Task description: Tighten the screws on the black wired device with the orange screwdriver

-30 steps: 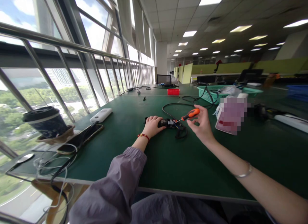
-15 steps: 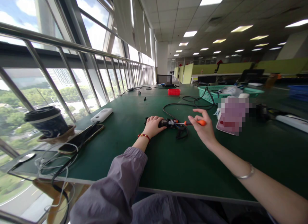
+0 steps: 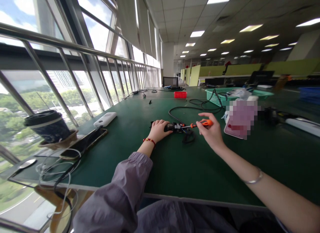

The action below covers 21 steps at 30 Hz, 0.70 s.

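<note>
1. The left hand [image 3: 158, 129] lies on the green table [image 3: 175, 166], fingers curled over the left end of a small black device [image 3: 175, 127], pressing it down to the table.
2. The device sits between the two hands; its right end shows bare past the left fingertips, and a black cable [image 3: 186, 110] loops away from it toward the far side of the table.
3. The right hand [image 3: 212, 133] pinches the orange handle of a screwdriver [image 3: 200, 124] between thumb and fingertips, the other fingers loosely bent.
4. The screwdriver lies nearly level, its thin shaft pointing left, tip at the device's right end; whether it sits in a screw is too small to tell.
5. A coil of cable lies just in front of the device, under the shaft.
6. Well to the left: a white box [image 3: 105, 119], a phone [image 3: 83, 143], a paper cup [image 3: 47, 127] and white wires [image 3: 53, 166] near the table edge.
7. Behind the right hand are a green basket [image 3: 216, 95] and a blurred pink item [image 3: 240, 119]; a red box [image 3: 180, 95] stands farther back.
</note>
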Each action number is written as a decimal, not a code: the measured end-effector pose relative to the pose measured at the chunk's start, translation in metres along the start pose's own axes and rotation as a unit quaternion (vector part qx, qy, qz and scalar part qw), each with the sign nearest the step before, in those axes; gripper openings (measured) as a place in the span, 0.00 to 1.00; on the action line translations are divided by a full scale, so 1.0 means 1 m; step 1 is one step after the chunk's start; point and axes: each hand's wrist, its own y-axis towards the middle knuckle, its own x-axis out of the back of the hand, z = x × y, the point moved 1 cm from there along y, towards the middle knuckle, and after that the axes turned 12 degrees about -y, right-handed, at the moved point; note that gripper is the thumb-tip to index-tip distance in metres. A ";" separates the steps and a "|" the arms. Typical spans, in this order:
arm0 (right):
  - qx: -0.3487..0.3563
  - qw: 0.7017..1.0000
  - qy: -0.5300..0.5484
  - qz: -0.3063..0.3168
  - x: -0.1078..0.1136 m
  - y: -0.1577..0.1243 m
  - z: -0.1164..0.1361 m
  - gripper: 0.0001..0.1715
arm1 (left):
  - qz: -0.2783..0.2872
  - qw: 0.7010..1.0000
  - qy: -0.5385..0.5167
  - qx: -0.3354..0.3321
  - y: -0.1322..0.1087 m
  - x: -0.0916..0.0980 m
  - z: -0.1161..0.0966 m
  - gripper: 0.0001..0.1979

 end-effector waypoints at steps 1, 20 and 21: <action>0.014 1.000 0.015 -0.008 0.000 0.000 0.001 0.25 | 0.000 1.000 0.001 0.001 0.000 0.000 0.000 0.24; 0.014 0.999 -0.029 0.000 0.000 -0.001 0.002 0.19 | 0.002 1.000 -0.009 0.005 0.001 -0.001 0.000 0.24; 0.025 1.000 -0.011 -0.003 0.000 -0.001 0.001 0.24 | 0.001 1.000 -0.008 0.004 0.000 -0.001 0.001 0.24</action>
